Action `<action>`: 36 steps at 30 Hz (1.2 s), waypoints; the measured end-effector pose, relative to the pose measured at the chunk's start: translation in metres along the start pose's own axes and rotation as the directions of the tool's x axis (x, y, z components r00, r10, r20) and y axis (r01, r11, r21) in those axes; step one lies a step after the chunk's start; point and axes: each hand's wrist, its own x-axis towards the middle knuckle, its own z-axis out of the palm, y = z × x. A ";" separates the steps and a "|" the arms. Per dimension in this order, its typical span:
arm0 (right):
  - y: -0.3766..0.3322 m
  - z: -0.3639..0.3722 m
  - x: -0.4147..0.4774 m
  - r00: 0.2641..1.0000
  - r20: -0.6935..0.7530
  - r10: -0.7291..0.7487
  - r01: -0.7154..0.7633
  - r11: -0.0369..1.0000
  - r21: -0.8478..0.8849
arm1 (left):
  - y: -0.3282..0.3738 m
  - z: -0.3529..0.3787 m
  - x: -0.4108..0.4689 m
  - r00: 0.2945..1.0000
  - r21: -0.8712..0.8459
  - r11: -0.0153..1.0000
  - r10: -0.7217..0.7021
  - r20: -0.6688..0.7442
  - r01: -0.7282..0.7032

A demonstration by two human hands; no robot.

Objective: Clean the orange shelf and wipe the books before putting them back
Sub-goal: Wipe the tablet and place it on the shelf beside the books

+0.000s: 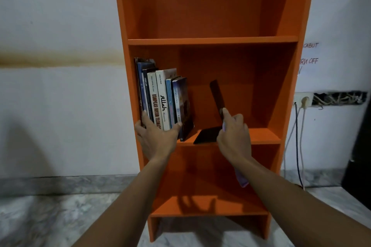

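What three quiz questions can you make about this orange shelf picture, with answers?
1. True or false: the books stand at the left end of the middle board of the shelf.
2. What does the left hand press against?
3. What is the right hand holding? A) a cup B) a black bookend and a purple cloth C) nothing

Key:
1. True.
2. The row of books.
3. B.
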 end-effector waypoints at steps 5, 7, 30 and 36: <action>-0.001 0.045 0.008 0.995 0.095 0.042 -0.045 0.999 0.030 | -0.008 0.032 0.006 0.990 0.098 0.989 -0.096 -0.107 0.107; 0.000 0.054 0.014 0.993 0.098 0.060 -0.063 0.998 0.030 | -0.013 0.039 0.010 0.969 0.152 0.986 -0.035 -0.247 0.074; 0.010 0.066 0.029 0.990 0.114 0.085 -0.098 0.989 0.111 | -0.007 0.083 0.032 0.909 -0.023 0.987 -0.156 -0.387 0.160; 0.007 0.068 0.029 0.990 0.097 0.105 -0.114 0.989 0.093 | -0.004 0.080 0.036 0.896 -0.048 0.972 -0.229 -0.381 0.228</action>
